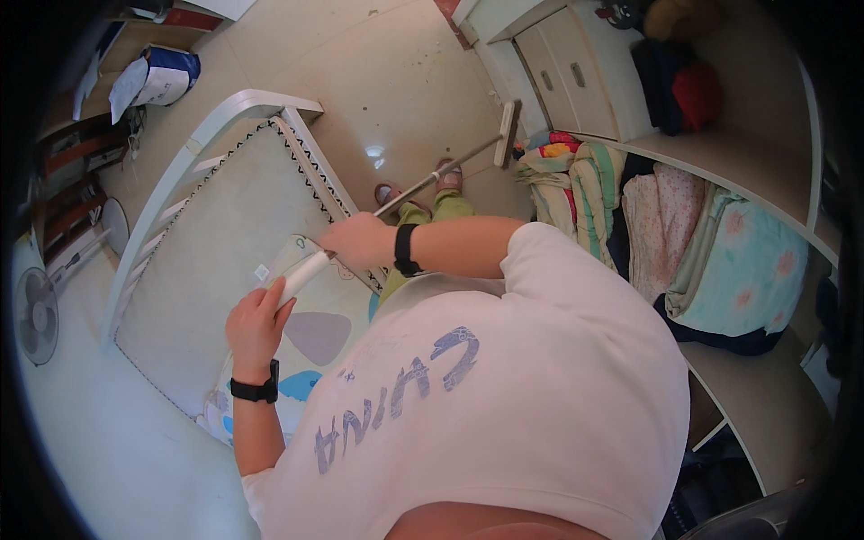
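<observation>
A long-handled broom [423,186] slants across my front, with a thick white grip and a thin metal pole. Its narrow, pale bar-shaped head [508,133] rests on the tiled floor near the cabinet, seen too small to make out bristles. My left hand [256,324] is closed round the white grip, over the bed. Farther up the pole, my right hand [358,241] is wrapped around it near the bed's corner. Both wrists wear black bands. Below the hands lies a patterned cloth [317,337] on the bare mattress [216,238].
A white bed frame [184,162] stands at the left. Folded quilts [738,270] fill the low shelf at right, beneath a cabinet [567,76]. A standing fan [36,315] is at the far left, and a blue-and-white bag [166,76] sits at upper left. Specks dot the floor [360,81].
</observation>
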Demonstrator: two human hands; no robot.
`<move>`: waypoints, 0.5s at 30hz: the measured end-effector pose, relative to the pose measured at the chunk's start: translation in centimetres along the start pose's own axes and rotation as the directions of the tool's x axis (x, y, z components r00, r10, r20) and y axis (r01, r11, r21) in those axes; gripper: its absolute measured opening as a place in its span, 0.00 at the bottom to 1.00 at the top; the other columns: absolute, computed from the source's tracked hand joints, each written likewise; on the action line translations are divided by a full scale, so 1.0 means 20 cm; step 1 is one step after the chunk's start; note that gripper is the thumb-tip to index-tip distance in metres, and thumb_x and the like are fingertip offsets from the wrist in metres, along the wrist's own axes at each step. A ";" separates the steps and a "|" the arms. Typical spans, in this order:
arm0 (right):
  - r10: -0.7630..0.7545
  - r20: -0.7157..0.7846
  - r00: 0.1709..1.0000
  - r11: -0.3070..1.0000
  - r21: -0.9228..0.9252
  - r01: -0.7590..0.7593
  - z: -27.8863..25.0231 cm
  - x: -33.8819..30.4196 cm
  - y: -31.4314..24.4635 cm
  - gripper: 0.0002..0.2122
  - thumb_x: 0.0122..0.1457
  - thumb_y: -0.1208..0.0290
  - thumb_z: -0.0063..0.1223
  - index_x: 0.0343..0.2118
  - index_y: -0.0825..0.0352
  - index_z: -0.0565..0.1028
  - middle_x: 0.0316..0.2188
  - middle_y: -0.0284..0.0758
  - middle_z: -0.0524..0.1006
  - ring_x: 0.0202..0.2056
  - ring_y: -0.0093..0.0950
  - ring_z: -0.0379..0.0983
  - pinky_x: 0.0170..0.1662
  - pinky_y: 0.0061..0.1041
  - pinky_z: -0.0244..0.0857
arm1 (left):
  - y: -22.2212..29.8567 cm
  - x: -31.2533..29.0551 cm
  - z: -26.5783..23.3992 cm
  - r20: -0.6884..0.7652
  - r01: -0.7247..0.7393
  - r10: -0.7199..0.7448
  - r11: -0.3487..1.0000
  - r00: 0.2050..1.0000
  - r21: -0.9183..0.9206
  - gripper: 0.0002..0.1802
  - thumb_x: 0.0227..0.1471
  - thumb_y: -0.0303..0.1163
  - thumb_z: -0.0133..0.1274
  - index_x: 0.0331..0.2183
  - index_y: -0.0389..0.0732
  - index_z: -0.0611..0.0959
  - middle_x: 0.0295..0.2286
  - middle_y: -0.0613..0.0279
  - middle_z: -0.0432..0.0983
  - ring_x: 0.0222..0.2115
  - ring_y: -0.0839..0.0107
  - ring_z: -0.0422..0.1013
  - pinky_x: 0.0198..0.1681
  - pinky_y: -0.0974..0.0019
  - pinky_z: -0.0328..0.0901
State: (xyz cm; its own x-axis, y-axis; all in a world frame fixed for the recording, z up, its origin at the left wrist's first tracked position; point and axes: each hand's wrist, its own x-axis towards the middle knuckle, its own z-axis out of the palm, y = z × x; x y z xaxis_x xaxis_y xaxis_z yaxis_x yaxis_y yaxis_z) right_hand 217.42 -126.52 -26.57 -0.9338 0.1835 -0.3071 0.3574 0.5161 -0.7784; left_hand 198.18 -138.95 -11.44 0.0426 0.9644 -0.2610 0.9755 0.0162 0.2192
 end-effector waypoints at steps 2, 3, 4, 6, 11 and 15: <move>0.011 -0.075 0.997 1.000 0.014 -0.010 0.00 -0.05 0.05 0.09 0.56 0.73 0.50 0.39 0.59 0.77 0.33 0.37 0.77 0.36 0.38 0.78 0.36 0.37 0.71 | 0.05 0.08 -0.01 0.031 -0.046 0.046 0.999 0.998 -0.016 0.18 0.47 0.37 0.62 0.42 0.46 0.83 0.22 0.64 0.71 0.23 0.63 0.71 0.24 0.61 0.65; 0.042 -0.068 0.997 0.999 0.016 -0.041 0.00 -0.06 0.09 0.08 0.56 0.70 0.51 0.38 0.60 0.77 0.34 0.40 0.78 0.37 0.40 0.78 0.37 0.38 0.72 | 0.07 0.14 0.00 0.046 -0.068 0.069 0.997 0.997 -0.027 0.17 0.48 0.37 0.62 0.42 0.46 0.83 0.22 0.64 0.71 0.24 0.63 0.71 0.24 0.61 0.65; 0.080 -0.102 0.992 0.997 0.006 -0.080 0.01 -0.07 0.13 0.08 0.56 0.70 0.51 0.37 0.60 0.77 0.34 0.40 0.78 0.37 0.40 0.78 0.38 0.38 0.72 | 0.11 0.19 0.02 0.064 -0.112 0.112 0.994 0.992 -0.004 0.16 0.48 0.38 0.61 0.41 0.46 0.82 0.22 0.64 0.70 0.24 0.63 0.71 0.24 0.60 0.65; 0.205 -0.105 0.973 0.977 -0.029 -0.209 0.02 -0.11 0.21 0.07 0.56 0.70 0.50 0.37 0.60 0.77 0.35 0.40 0.78 0.38 0.41 0.77 0.38 0.38 0.72 | 0.17 0.31 0.09 0.082 -0.203 0.199 0.978 0.977 0.039 0.14 0.49 0.38 0.60 0.39 0.46 0.81 0.21 0.64 0.70 0.24 0.62 0.71 0.24 0.60 0.65; 0.348 -0.229 0.909 0.930 -0.036 -0.365 -0.03 -0.11 0.44 0.07 0.56 0.71 0.50 0.36 0.60 0.76 0.34 0.41 0.77 0.38 0.43 0.78 0.39 0.39 0.73 | 0.22 0.60 0.21 0.062 -0.242 0.239 0.969 0.969 0.049 0.12 0.51 0.39 0.59 0.37 0.46 0.79 0.22 0.63 0.70 0.24 0.61 0.72 0.24 0.58 0.66; 0.373 -0.290 0.881 0.920 -0.009 -0.393 -0.15 -0.02 0.55 0.07 0.58 0.71 0.47 0.37 0.59 0.76 0.36 0.42 0.77 0.38 0.44 0.78 0.40 0.41 0.73 | 0.19 0.77 0.20 0.018 -0.227 0.226 0.971 0.974 0.082 0.12 0.51 0.39 0.59 0.37 0.47 0.79 0.23 0.63 0.71 0.25 0.60 0.72 0.24 0.56 0.66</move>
State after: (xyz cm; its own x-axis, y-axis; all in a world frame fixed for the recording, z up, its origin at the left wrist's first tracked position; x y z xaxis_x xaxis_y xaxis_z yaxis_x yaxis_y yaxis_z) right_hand 221.70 -118.41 -33.33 -0.6940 0.5970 -0.4025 0.6952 0.4102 -0.5902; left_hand 203.32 -125.18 -18.37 0.2658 0.9382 -0.2219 0.9548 -0.2243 0.1953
